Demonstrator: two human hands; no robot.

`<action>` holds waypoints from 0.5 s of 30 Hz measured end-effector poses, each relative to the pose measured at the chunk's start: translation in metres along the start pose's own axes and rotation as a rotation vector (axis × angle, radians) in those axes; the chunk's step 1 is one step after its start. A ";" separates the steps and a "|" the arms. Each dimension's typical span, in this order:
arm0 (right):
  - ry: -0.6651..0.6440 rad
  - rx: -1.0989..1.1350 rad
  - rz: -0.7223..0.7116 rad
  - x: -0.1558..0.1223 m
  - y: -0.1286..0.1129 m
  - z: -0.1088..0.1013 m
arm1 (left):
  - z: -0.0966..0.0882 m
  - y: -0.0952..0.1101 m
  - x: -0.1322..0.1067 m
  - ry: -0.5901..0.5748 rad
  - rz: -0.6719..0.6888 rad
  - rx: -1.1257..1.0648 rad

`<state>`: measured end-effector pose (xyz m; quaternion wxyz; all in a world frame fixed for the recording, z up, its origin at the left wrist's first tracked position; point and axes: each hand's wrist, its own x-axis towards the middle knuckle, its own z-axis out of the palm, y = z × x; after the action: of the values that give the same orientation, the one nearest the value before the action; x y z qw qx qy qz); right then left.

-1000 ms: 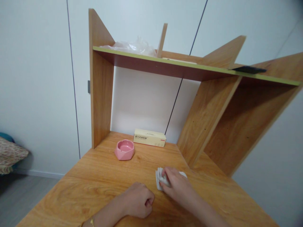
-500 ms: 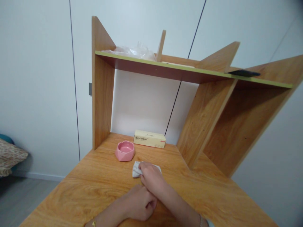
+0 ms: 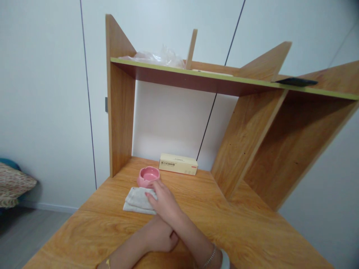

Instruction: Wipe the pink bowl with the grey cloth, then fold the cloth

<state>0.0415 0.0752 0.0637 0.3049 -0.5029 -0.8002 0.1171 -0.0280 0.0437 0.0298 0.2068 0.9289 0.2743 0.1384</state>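
Note:
A folded light-grey cloth [image 3: 137, 200] lies flat on the wooden desk. My right hand [image 3: 164, 198] rests at its right end, fingers stretched out and thumb spread over the cloth. Its fingertips come close to a pink faceted ashtray [image 3: 146, 180], just behind the cloth; I cannot tell whether they touch it. Curled into a fist, my left hand [image 3: 162, 235] lies under the right forearm with the wrists crossed. Nothing shows in that fist.
A cream cling-film box [image 3: 178, 164] stands at the back of the desk [image 3: 241, 228]. Wooden shelf uprights [image 3: 120, 119] rise at both sides. Overhead, a shelf holds a clear plastic bag [image 3: 157, 58] and a dark flat object [image 3: 296, 81]. Patterned fabric [image 3: 17, 183] lies at far left.
My right hand has moved left and slightly away from me, its fingers now spread. The cloth has shifted left and lies flatter, in front of the ashtray. My left fist moved slightly left.

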 end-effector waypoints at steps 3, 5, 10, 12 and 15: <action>0.136 0.038 0.155 -0.020 0.043 -0.011 | -0.004 -0.001 0.003 -0.020 -0.050 0.095; 0.130 0.051 0.211 -0.036 0.068 -0.010 | -0.005 0.000 0.004 -0.045 -0.069 0.117; 0.052 0.019 0.281 -0.061 0.089 0.000 | -0.006 0.002 0.004 -0.050 -0.068 0.091; 0.028 0.012 0.289 -0.063 0.088 0.002 | -0.007 0.002 0.004 -0.039 -0.070 0.085; 0.012 0.010 0.285 -0.063 0.086 0.003 | -0.007 0.001 0.004 -0.017 -0.088 0.085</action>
<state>0.1224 0.0602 -0.0050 0.2924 -0.6109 -0.7182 0.1601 -0.0267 0.0476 0.0371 0.1756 0.9249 0.3189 0.1094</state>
